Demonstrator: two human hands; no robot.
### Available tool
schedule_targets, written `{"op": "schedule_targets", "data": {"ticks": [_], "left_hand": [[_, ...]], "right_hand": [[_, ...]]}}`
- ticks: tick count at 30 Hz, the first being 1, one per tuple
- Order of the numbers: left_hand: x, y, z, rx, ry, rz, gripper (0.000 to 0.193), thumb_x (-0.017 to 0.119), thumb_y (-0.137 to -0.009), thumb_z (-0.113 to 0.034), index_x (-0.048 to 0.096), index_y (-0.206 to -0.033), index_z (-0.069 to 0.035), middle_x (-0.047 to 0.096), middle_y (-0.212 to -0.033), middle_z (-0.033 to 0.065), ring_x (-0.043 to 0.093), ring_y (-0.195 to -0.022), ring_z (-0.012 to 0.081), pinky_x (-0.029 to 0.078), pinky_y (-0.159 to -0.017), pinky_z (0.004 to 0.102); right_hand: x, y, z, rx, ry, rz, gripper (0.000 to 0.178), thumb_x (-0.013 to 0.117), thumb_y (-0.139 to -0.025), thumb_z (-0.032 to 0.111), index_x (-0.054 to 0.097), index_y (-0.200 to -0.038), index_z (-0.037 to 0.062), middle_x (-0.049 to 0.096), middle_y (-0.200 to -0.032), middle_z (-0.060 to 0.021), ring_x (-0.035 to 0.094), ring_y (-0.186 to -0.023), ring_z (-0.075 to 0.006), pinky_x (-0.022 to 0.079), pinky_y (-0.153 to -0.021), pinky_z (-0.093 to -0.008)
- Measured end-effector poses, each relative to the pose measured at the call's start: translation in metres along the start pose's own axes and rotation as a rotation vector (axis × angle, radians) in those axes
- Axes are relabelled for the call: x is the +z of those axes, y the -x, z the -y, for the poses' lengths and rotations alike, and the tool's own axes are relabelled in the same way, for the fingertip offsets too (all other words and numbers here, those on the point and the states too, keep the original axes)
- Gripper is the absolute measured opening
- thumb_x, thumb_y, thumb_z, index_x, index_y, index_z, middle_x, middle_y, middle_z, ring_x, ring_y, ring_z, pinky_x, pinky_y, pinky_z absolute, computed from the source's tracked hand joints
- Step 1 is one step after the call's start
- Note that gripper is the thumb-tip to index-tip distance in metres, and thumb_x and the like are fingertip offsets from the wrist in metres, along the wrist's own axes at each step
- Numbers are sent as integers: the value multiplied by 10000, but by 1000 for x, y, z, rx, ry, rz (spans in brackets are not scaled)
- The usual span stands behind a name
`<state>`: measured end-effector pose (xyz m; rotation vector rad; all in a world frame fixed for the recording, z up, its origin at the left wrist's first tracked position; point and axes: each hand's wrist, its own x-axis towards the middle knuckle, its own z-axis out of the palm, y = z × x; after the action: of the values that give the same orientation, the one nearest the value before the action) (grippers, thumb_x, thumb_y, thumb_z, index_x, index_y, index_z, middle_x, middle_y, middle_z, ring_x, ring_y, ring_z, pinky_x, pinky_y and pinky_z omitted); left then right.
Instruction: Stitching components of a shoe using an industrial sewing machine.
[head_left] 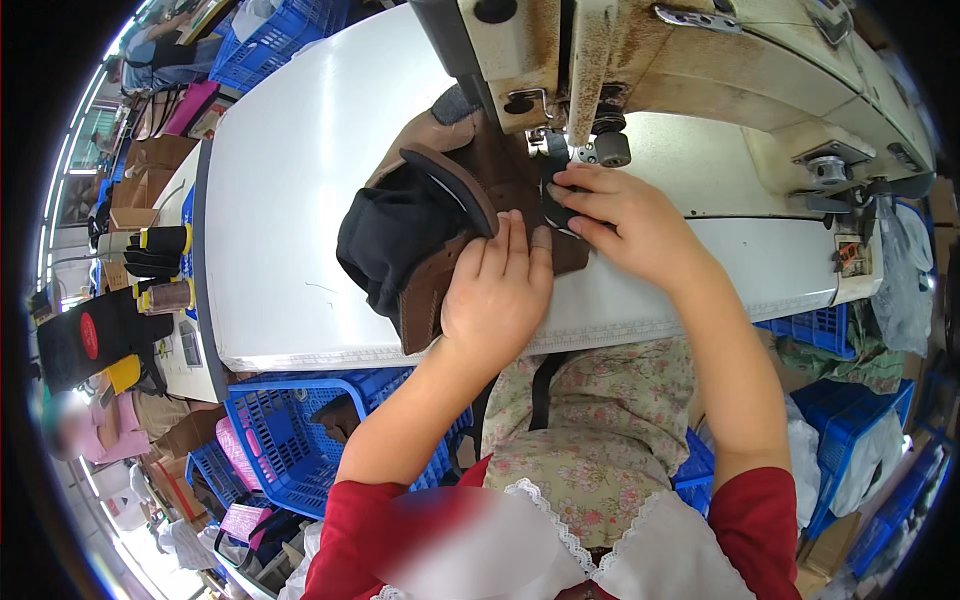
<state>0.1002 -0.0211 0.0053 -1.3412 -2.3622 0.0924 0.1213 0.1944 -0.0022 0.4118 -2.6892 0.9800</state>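
Note:
A brown leather shoe upper (425, 285) with black lining lies on the white table beneath the sewing machine (600, 60). My left hand (505, 285) lies on the brown leather with its fingers stretched out close together; one fingertip appears wrapped in a light covering. Just in front of the machine's needle area, my right hand (625, 220) has its bent fingertips on a black piece (555, 200) at the upper's right edge. The stitching point itself is partly hidden by the machine head and the black piece.
The white table (290, 200) carries a ruler strip along its front edge. Below it on the left stands a blue plastic basket (290, 440) with a brown piece inside. Thread spools (165, 295) are at the left, other blue crates (850, 430) at the right. People sit further left.

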Motion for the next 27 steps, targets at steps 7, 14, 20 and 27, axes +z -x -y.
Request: {"op": "schedule_targets", "data": {"ticks": [7,14,20,27], "left_hand": [[0,0,-2,-5,-19,7,403,555,-796,-196,671,-1158,-62,670,-1205,185,619,-1132,282,465,-902,362],[1,-1,-2,-3,-34,-5,396,553,-803,-201,671,-1154,-62,671,-1202,183,621,-1119,272,463,-887,351],[0,-1,-2,-2,-23,5,390,554,-802,-201,677,-1143,-60,674,-1196,179,622,-1117,269,464,-883,350],[2,-3,0,6,-18,-28,383,559,-791,-190,680,-1129,-55,682,-1180,174,618,-1118,264,460,-885,344]], "right_hand": [[2,-2,-7,-11,-37,15,248,662,-842,99,721,-1077,45,666,-1198,-101,604,-1135,-314,491,-969,-408],[4,-1,-6,-20,-4,-26,249,679,-838,124,726,-1068,43,672,-1191,-95,608,-1129,-311,490,-964,-411],[4,1,-5,-27,31,-36,259,695,-827,152,729,-1055,35,674,-1194,-93,606,-1140,-306,482,-976,-417],[5,0,-7,-41,63,-59,245,688,-826,130,734,-1050,43,682,-1181,-83,616,-1113,-306,488,-968,-413]]}}
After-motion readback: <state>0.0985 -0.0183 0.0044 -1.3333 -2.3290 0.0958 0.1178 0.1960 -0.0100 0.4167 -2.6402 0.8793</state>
